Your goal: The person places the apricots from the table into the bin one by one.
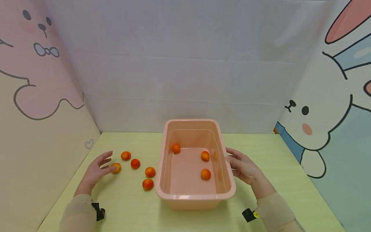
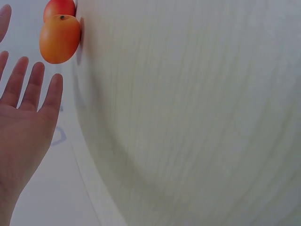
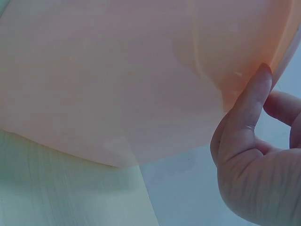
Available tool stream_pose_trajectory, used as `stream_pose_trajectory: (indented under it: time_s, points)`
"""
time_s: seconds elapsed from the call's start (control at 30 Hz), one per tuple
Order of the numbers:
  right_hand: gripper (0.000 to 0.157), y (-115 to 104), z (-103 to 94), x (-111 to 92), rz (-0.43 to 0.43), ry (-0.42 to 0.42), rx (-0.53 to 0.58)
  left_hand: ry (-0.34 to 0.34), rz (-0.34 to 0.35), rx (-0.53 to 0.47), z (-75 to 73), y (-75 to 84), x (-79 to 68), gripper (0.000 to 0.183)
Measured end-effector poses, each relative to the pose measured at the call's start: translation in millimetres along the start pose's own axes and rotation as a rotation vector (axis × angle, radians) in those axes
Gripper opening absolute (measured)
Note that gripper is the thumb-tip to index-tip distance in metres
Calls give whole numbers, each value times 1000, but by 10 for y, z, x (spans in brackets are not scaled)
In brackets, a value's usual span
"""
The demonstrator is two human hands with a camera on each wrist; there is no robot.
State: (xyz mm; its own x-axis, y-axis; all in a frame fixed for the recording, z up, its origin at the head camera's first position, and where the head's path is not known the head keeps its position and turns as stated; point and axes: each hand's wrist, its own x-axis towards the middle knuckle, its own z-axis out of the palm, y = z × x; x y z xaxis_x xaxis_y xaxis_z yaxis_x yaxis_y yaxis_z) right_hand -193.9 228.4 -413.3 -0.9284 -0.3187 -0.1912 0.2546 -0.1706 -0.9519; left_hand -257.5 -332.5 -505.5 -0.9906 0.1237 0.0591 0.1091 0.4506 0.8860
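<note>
My left hand hovers at the table's left side with fingers spread. Its thumb overlaps the edge of a small oval orange fruit in the head view. In the left wrist view, a gap shows between the fingertips and the nearest fruit, and the palm holds nothing. Several more orange-red fruits lie between that hand and a pink plastic bin. Three fruits rest on the bin's floor. At the bin's right rim, my right hand grips the edge between thumb and finger.
The pale wood-grain table ends at a plain white backdrop. Panels with a cartoon bear and a cartoon rabbit stand along the left and right sides. Small black devices sit on both wrists.
</note>
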Motion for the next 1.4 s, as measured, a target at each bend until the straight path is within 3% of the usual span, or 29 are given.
stream_pose_trajectory:
  time_s: [0.23, 0.8, 1.2, 1.4]
  points:
    - [59, -2, -4, -3, 3, 7, 2, -36, -79, -28, 45, -61, 8, 78]
    - [60, -1, -17, -16, -9, -13, 19, 24, -113, 50, 160, -145, 16, 65]
    - [59, -3, 1, -3, -2, -4, 8, 46, -201, 110, 160, -179, 7, 62]
    - [58, 11, -7, 0, -4, -11, 23, 51, -198, 137, 130, -179, -15, 60]
